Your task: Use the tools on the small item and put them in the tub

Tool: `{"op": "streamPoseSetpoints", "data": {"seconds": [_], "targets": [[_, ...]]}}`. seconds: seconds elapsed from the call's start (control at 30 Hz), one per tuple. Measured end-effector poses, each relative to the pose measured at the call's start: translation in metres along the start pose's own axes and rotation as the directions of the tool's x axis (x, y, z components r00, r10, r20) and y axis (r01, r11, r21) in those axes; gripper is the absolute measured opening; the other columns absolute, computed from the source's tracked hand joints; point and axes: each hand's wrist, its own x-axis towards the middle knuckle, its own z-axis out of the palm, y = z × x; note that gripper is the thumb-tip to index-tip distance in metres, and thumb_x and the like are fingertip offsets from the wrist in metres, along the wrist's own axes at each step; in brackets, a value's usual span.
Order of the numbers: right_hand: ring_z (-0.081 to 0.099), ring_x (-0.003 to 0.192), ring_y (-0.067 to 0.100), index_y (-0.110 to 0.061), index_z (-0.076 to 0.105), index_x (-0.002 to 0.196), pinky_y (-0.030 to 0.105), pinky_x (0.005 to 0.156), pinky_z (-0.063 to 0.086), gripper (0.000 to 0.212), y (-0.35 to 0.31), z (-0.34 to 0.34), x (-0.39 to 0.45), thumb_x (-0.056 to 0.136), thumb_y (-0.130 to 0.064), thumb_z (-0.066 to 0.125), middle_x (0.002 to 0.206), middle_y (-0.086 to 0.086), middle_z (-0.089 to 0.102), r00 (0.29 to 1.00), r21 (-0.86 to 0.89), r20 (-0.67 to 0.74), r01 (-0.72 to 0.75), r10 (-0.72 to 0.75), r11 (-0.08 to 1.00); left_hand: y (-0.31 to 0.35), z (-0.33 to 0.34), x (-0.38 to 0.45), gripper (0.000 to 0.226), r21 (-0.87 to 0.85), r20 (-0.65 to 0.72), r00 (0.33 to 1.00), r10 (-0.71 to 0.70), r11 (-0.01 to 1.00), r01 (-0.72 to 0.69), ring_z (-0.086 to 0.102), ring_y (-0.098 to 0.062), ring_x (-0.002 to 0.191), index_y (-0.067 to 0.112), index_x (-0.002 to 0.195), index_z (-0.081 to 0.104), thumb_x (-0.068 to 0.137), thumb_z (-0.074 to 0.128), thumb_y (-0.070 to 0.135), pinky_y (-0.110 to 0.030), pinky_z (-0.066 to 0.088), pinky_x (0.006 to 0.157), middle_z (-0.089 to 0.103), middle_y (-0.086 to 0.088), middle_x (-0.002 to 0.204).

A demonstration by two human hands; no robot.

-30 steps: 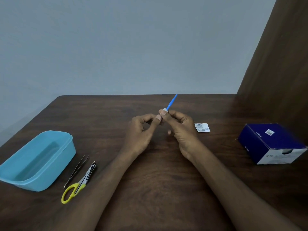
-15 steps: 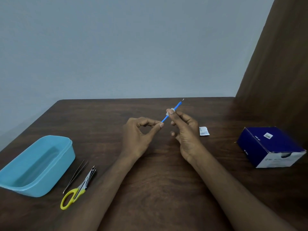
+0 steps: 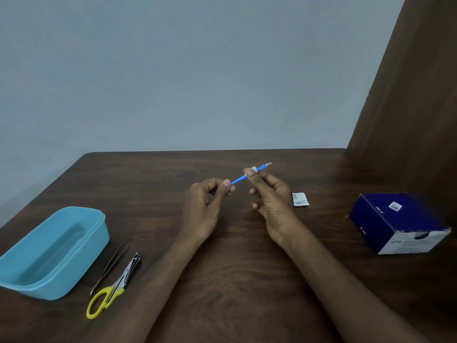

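Both hands (image 3: 201, 209) (image 3: 272, 201) now farther apart, blue stick (image 3: 239, 179) exposed.

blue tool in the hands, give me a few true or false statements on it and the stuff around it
1. The right hand pinches the blue tool near its far end. True.
2. The left hand holds the yellow-handled scissors. False: the scissors lie on the table; the left hand pinches the tool's near end.
3. The tweezers lie between the light blue tub and the scissors. True.
4. The dark blue box sits left of both hands. False: it sits to their right.
5. The small white packet is inside the tub. False: it lies on the table beside the right hand.
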Motion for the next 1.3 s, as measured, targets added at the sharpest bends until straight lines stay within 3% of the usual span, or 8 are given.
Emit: {"op": "streamPoseSetpoints", "data": {"seconds": [0.23,0.37,0.47,0.53,0.73,1.1,1.23,1.3], "targets": [[0.048,0.072,0.003,-0.020,0.083,0.094,0.021,0.054,0.035,0.013,-0.006,-0.001,-0.002,0.088,-0.032,0.084,0.089,-0.012,0.070,1.000,0.077,-0.021,0.001,0.000,0.997,0.008,-0.001,-0.002,0.041,0.062,0.057,0.996,0.066,0.996,-0.069,0.059,-0.012,0.058,0.027,0.074,0.072,0.111,0.055,0.032,-0.018,0.035,0.054,0.071,0.015,0.072],[0.047,0.068,0.002,-0.020,0.083,0.097,0.020,0.054,0.035,0.016,-0.006,-0.001,-0.002,0.090,-0.034,0.083,0.078,-0.014,0.063,0.999,0.023,-0.028,0.026,-0.025,0.999,0.011,0.001,-0.004,0.041,0.019,0.071,0.997,0.007,1.000,-0.008,0.039,-0.008,0.042,0.026,0.076,0.074,0.111,0.055,0.034,-0.019,0.028,0.048,0.064,0.024,0.061],[0.049,0.069,0.000,-0.021,0.083,0.097,0.020,0.055,0.036,0.014,-0.006,0.001,-0.004,0.091,-0.034,0.082,0.084,-0.011,0.063,0.999,-0.006,0.007,0.033,-0.033,0.999,0.010,0.001,-0.003,0.044,-0.081,0.052,0.997,-0.064,0.994,0.068,0.046,-0.003,0.048,0.025,0.075,0.075,0.112,0.054,0.034,-0.026,0.034,0.052,0.066,0.021,0.060],[0.050,0.072,0.000,-0.025,0.083,0.097,0.021,0.058,0.038,0.011,-0.006,0.002,-0.006,0.092,-0.034,0.080,0.085,-0.014,0.066,0.998,-0.013,0.046,0.045,-0.045,0.999,0.005,0.001,-0.001,0.046,-0.139,0.058,0.995,-0.085,0.986,0.092,0.054,-0.010,0.057,0.025,0.073,0.074,0.113,0.053,0.034,-0.034,0.041,0.060,0.069,0.013,0.065],[0.052,0.078,0.003,-0.027,0.083,0.098,0.022,0.059,0.038,0.008,-0.010,0.002,-0.011,0.095,-0.029,0.076,0.084,-0.020,0.069,0.986,-0.007,0.147,0.075,-0.074,0.997,0.004,0.000,0.003,0.059,-0.259,0.122,0.980,-0.158,0.948,0.185,0.045,-0.006,0.055,0.013,0.061,0.063,0.114,0.048,0.032,-0.018,0.036,0.059,0.056,-0.001,0.057],[0.053,0.079,0.005,-0.031,0.084,0.095,0.024,0.060,0.037,0.008,-0.009,0.006,-0.015,0.094,-0.030,0.076,0.098,-0.016,0.073,0.980,0.013,0.182,0.073,-0.074,0.997,0.007,-0.002,0.004,0.055,-0.320,0.129,0.982,-0.140,0.931,0.175,0.035,-0.019,0.059,0.016,0.059,0.056,0.113,0.053,0.026,-0.015,0.036,0.059,0.048,-0.010,0.062],[0.054,0.076,0.004,-0.029,0.084,0.097,0.022,0.058,0.037,0.017,-0.011,0.006,-0.014,0.084,-0.039,0.078,0.093,-0.010,0.071,0.980,0.085,0.192,0.040,-0.056,0.996,0.006,0.000,0.004,0.050,-0.317,0.114,0.985,-0.129,0.935,0.159,0.033,-0.022,0.060,0.016,0.061,0.060,0.101,0.057,0.046,-0.031,0.028,0.057,0.047,-0.014,0.064],[0.054,0.075,0.004,-0.027,0.084,0.100,0.023,0.059,0.036,0.021,-0.011,0.005,-0.013,0.084,-0.039,0.078,0.086,-0.008,0.065,0.984,0.094,0.172,0.039,-0.055,0.995,0.004,0.001,0.003,0.052,-0.295,0.103,0.989,-0.105,0.946,0.131,0.034,-0.018,0.059,0.010,0.065,0.062,0.105,0.057,0.043,-0.032,0.028,0.058,0.045,-0.009,0.061]]}}
